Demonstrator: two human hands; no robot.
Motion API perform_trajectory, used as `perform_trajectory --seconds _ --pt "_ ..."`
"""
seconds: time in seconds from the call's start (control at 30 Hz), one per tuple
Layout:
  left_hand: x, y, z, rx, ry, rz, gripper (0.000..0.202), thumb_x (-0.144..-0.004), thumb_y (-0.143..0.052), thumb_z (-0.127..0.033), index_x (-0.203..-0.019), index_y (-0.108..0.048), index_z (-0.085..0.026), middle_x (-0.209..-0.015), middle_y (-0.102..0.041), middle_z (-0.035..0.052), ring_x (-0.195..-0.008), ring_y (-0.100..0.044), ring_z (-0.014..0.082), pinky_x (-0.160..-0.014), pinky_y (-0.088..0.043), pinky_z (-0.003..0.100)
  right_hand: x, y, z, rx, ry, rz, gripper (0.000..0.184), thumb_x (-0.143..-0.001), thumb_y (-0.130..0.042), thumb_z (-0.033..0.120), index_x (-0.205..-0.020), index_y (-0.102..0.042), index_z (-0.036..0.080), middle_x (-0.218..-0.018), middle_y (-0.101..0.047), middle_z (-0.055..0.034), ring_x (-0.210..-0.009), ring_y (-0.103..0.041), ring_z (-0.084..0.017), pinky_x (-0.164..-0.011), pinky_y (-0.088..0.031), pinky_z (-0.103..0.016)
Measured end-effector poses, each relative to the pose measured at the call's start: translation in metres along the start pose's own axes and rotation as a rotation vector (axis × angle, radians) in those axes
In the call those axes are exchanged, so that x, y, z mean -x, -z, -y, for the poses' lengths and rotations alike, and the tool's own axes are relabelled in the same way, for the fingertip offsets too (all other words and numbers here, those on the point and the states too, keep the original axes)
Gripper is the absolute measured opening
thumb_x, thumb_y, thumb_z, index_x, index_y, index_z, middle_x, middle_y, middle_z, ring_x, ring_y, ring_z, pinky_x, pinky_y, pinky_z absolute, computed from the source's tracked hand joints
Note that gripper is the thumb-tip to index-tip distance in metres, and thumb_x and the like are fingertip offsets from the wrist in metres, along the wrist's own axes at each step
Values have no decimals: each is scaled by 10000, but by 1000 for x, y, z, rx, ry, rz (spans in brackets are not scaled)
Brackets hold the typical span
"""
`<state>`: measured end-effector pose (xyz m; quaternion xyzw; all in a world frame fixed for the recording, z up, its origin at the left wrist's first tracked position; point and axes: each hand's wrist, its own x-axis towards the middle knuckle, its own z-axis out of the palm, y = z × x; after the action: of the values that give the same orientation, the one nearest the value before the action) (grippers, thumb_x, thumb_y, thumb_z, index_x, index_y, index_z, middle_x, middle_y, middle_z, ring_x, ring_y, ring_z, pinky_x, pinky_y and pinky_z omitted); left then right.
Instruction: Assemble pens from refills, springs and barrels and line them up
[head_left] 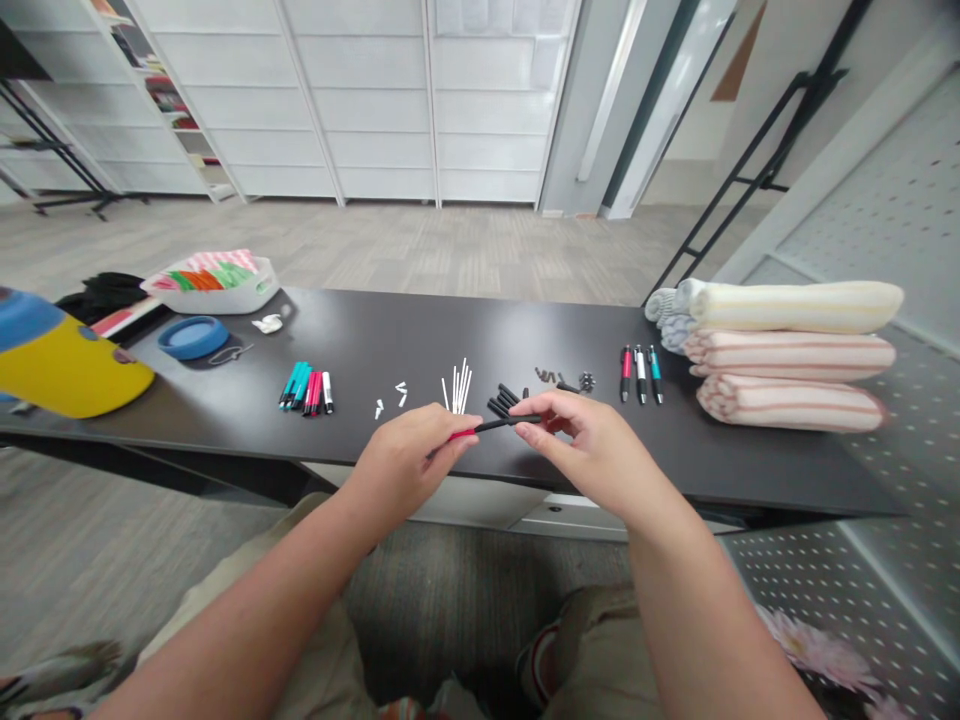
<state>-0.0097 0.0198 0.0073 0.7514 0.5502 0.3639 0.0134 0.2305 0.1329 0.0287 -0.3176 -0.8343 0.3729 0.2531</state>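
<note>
Over the front edge of the desk, my left hand (409,450) pinches a red pen barrel (463,434) whose black end points right. My right hand (592,440) has its thumb and fingers closed on a black pen grip (525,418) in line with that end; whether the two are joined I cannot tell. Just beyond my fingers lie thin white pen refills (460,385) and more black grips (501,402). Farther right are small springs (550,376) and tiny dark parts (587,381). Teal, red and white barrels (307,388) and small white pieces (401,392) lie left.
Three whole pens, red (625,374), white (640,374) and teal (656,375), stand in a row near rolled towels (795,355). At the left are a blue round lid (193,338), a white basket (259,288) and a yellow-and-blue object (75,365) on the dark desk (360,335).
</note>
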Motion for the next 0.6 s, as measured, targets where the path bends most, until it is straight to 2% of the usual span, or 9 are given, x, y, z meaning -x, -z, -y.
perform_trajectory --seconds 0.17,0.27,0.43,0.5,0.6 --pt "0 1 2 77 -79 23 220 -1046 -651 -274 -1234 -753 -220 -1015 -810 46 -893 -753 154 -838 -575 261 1 5 3 1 19 92 155 -954 -730 337 -1078 -787 265 -1000 -794 -22 -870 -698 -190 -775 -527 -326" --pt "1 1 2 72 -77 25 228 -1038 -672 -306 -1232 -754 -220 -991 -817 36 -845 -757 144 -798 -571 246 1 4 7 9 64 107 131 -960 -720 310 -1062 -785 259 -1011 -793 -20 -846 -689 -175 -774 -531 -317" --pt "-1 6 -1 -19 20 -20 199 -991 -736 -403 -1037 -789 -217 -911 -821 0 -761 -750 135 -711 -533 228 2 0 10 35 121 64 99 -962 -729 274 -1043 -780 250 -971 -784 -7 -808 -672 -153 -771 -522 -294" --pt "-2 7 -1 -38 2 -14 195 -996 -729 -400 -987 -789 -215 -873 -815 -15 -747 -748 130 -699 -519 223 1 -1 10 44 144 47 87 -957 -736 265 -1029 -782 247 -942 -778 0 -789 -668 -147 -750 -516 -283" --pt "-1 7 1 -45 -58 -20 177 -999 -729 -368 -1004 -786 -200 -895 -821 -12 -780 -760 131 -740 -522 221 1 -4 8 35 167 42 76 -952 -743 248 -1016 -784 247 -939 -778 4 -784 -674 -142 -728 -511 -272"
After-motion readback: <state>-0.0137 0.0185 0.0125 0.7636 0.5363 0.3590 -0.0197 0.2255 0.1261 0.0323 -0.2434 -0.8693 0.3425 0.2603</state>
